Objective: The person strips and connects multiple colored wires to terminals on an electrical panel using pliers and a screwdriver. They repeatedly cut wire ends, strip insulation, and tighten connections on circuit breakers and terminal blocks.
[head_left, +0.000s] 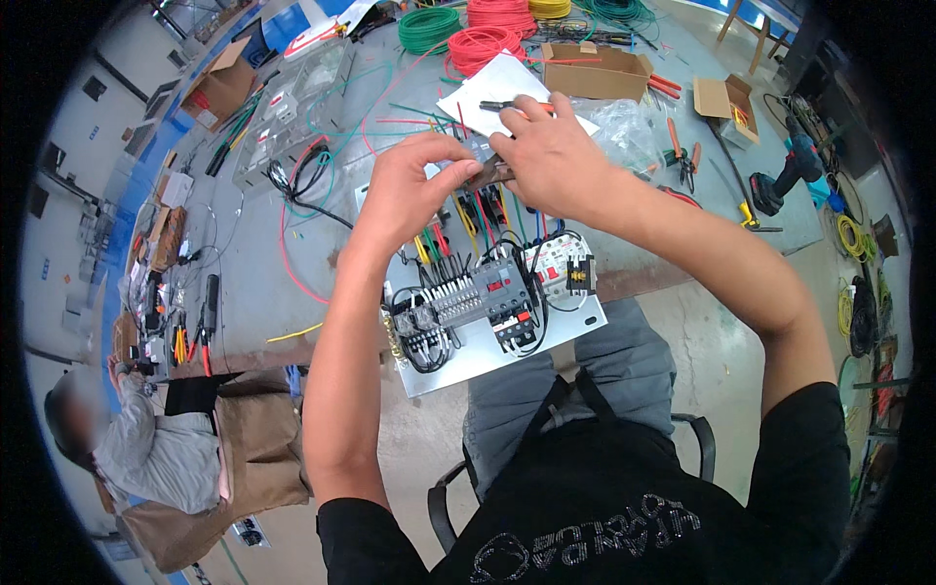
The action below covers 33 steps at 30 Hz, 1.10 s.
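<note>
Small grey electrical component (485, 168) sits pinched between both hands just above the middle of the frame, over the upper edge of a metal mounting panel (575, 327). The left hand (409, 195) comes up from the lower left and closes its fingers on the part's left side; the right hand (556, 156) reaches in from the right, its fingers curled shut on the same part — one finger also lies along a dark slim tool (499, 105) whose end shows above the knuckles. Below the hands the panel carries a row of breakers and contactors (483, 292) joined by black, red, yellow and green leads. The panel rests on the near edge of the grey worktop (331, 224) and juts out over the person's lap. Behind the hands lies a white sheet (492, 83); coils of green and red wire (458, 34) sit at the top of the frame, cardboard boxes (595, 68) to their right, and a cordless drill (790, 175) at the upper right. Another seated person (146, 448) shows at the lower left.
</note>
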Each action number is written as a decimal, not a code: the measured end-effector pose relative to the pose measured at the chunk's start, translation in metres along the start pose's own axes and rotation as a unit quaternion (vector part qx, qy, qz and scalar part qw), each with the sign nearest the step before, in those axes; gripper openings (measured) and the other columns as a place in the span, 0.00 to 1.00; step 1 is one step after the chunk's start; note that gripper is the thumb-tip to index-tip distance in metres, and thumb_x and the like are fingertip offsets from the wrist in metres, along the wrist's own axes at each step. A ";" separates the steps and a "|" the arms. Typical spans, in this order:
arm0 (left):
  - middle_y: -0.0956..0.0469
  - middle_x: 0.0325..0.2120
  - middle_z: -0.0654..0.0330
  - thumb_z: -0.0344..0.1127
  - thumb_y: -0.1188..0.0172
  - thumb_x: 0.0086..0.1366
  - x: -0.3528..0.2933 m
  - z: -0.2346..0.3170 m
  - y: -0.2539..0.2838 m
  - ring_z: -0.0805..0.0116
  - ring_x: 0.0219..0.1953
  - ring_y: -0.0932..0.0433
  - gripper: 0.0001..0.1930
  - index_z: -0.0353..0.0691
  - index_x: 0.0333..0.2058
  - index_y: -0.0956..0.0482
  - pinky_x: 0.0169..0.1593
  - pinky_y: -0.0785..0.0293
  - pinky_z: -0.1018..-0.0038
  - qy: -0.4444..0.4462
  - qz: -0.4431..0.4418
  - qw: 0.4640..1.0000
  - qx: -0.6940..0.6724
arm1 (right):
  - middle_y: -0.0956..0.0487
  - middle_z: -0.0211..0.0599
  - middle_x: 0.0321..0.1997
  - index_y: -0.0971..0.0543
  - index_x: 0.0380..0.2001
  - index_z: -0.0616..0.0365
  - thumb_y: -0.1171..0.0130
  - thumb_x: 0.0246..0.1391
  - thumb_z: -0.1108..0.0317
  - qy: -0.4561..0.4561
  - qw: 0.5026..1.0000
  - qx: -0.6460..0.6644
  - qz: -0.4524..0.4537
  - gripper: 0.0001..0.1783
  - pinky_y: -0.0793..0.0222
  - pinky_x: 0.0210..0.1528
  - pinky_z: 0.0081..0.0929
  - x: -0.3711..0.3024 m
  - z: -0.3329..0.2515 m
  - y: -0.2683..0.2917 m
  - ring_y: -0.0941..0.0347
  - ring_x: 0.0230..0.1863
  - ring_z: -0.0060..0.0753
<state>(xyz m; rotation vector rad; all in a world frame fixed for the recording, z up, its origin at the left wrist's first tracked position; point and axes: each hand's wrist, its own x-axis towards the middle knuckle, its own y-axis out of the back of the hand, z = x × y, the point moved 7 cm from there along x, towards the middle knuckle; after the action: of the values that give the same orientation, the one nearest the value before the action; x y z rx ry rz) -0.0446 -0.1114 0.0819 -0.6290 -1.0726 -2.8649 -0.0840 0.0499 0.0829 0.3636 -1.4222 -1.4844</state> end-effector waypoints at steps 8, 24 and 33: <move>0.16 0.30 0.55 0.38 0.29 0.67 0.007 0.010 -0.001 0.62 0.33 0.20 0.11 0.34 0.35 0.14 0.40 0.25 0.66 0.007 -0.041 0.996 0.073 | 0.18 0.53 0.52 0.23 0.60 0.61 0.34 0.53 0.59 0.004 0.990 0.111 -0.091 0.32 0.34 0.63 0.61 0.007 0.014 -0.023 0.20 0.56 0.58; 0.22 0.25 0.70 0.40 0.31 0.71 0.018 -0.012 -0.006 0.82 0.30 0.31 0.13 0.35 0.35 0.15 0.35 0.32 0.76 0.044 -0.084 0.995 0.000 | 0.21 0.44 0.36 0.20 0.39 0.56 0.29 0.43 0.62 0.128 0.972 0.172 -0.098 0.19 0.28 0.49 0.52 0.023 0.030 -0.030 0.21 0.44 0.55; 0.21 0.28 0.72 0.43 0.32 0.73 0.034 -0.043 0.018 0.82 0.33 0.29 0.15 0.36 0.33 0.15 0.39 0.34 0.80 0.108 -0.035 0.989 -0.092 | 0.17 0.50 0.32 0.19 0.40 0.57 0.35 0.49 0.63 0.097 0.967 0.205 -0.119 0.15 0.24 0.44 0.54 0.028 0.040 -0.044 0.18 0.40 0.57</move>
<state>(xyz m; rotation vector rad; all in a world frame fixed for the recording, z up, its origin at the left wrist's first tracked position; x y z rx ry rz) -0.0881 -0.1482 0.0767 -0.2794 -0.8222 -3.0273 -0.1468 0.0418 0.0656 0.9393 -1.5615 -1.2894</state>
